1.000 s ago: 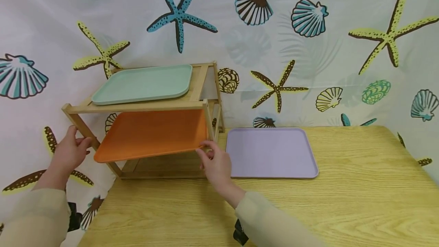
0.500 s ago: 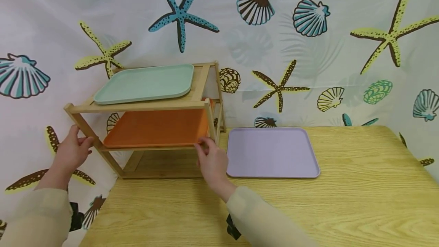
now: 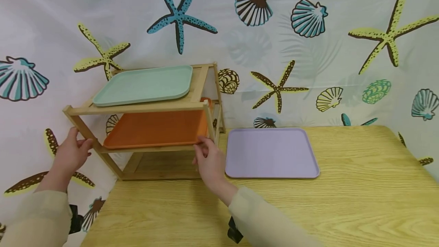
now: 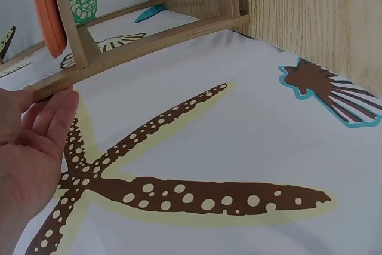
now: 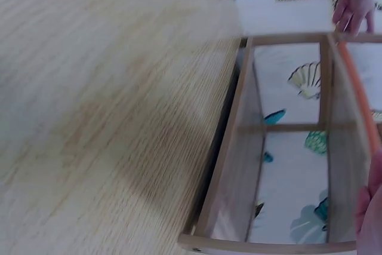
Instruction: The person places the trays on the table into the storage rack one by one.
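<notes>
A two-tier wooden rack (image 3: 154,107) stands at the left of the table. My left hand (image 3: 71,154) grips its left front post, thumb and fingers on either side of the wood in the left wrist view. On the middle shelf lies an orange tray (image 3: 157,129), its front edge along the shelf's front rail. My right hand (image 3: 210,165) pinches that tray's front edge near the right corner, with thumb and index finger. In the right wrist view the right hand (image 5: 371,207) is partly cut off by the frame. A mint-green tray (image 3: 147,85) rests on the rack's top.
Right of the rack, a lilac tray (image 3: 271,153) lies flat on the wood-grain table (image 3: 360,190). Cloth printed with starfish and shells (image 3: 329,64) hangs behind and at both sides. The rack's lower shelf (image 3: 164,165) shows bare wood.
The orange tray has gone farther back into the rack and now lies level on the shelf. My right hand moved slightly left with it; the left hand stayed on the post.
</notes>
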A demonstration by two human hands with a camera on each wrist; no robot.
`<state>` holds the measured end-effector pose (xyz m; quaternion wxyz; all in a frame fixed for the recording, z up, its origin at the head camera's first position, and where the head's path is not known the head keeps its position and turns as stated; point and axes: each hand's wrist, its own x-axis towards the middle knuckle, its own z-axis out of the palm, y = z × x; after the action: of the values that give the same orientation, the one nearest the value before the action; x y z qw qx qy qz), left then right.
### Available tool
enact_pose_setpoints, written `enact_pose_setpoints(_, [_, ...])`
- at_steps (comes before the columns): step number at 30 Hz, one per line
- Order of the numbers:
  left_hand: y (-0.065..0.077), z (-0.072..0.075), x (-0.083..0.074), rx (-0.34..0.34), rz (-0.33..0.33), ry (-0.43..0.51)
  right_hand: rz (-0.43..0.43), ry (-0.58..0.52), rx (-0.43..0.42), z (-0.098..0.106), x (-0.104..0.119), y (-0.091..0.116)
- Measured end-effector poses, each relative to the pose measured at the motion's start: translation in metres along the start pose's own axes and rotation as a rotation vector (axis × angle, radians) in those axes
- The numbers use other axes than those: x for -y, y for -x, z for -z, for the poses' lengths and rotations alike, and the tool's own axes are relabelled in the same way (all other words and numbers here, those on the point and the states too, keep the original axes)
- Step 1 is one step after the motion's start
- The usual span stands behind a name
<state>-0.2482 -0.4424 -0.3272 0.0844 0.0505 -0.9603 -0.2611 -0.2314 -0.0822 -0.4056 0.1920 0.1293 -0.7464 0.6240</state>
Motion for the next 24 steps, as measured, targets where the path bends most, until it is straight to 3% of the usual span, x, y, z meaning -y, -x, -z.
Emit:
enact_pose_setpoints(6, [0.0, -0.001, 0.0, -0.001, 0.016, 0.013, -0.069, -0.205, 0.15, 0.032, 0.007, 0.013])
enact_pose_setpoints(13, [0.003, -0.002, 0.0, -0.022, 0.023, 0.027, -0.075, -0.365, 0.306, 0.098, -0.006, 0.019])
enact_pose_setpoints(19, [0.004, -0.003, -0.002, -0.037, 0.037, 0.048, -0.074, -0.346, 0.379, 0.154, -0.025, 0.021])
enact_pose_setpoints(24, [0.003, -0.007, -0.004, -0.039, 0.059, 0.057, -0.006, -0.185, 0.404, 0.197, -0.049, 0.023])
